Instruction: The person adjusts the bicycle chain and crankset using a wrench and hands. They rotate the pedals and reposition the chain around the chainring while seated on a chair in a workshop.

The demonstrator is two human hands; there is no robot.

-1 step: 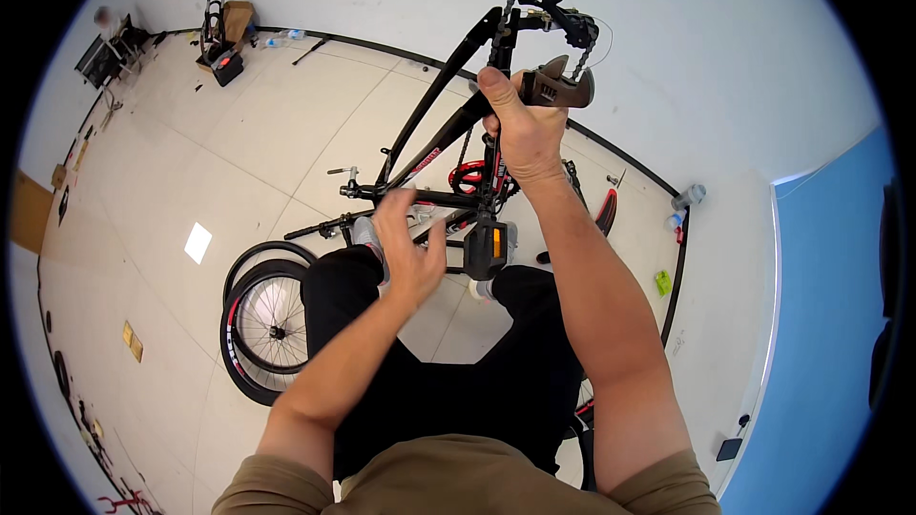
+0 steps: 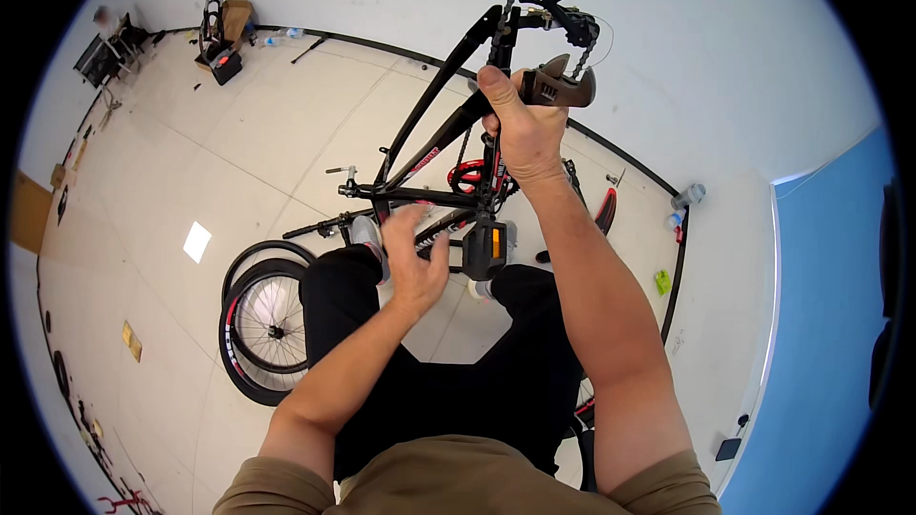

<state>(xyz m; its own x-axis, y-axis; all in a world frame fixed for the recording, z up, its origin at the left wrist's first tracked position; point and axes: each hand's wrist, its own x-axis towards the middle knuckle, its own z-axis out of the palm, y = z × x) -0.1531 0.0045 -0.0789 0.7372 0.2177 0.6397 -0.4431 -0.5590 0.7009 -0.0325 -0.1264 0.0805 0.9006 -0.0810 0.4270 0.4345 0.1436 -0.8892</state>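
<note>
A black bicycle frame (image 2: 434,100) with no wheels stands upside down in front of me. My right hand (image 2: 520,133) is raised and closed around the handle of a metal adjustable wrench (image 2: 565,86), just below the rear derailleur and chain (image 2: 565,24). My left hand (image 2: 415,262) is lower, with fingers spread, against the frame beside the black pedal with an orange reflector (image 2: 484,250). It holds nothing. The red chainring (image 2: 468,175) shows behind my right wrist. My black-trousered legs are below the frame.
Two bicycle wheels (image 2: 262,319) lie stacked on the tiled floor at my left. A saddle (image 2: 606,210), bottles (image 2: 682,202) and a green object (image 2: 663,281) sit by the white wall. A stand with gear (image 2: 224,38) is at the far left, a blue wall (image 2: 830,324) at the right.
</note>
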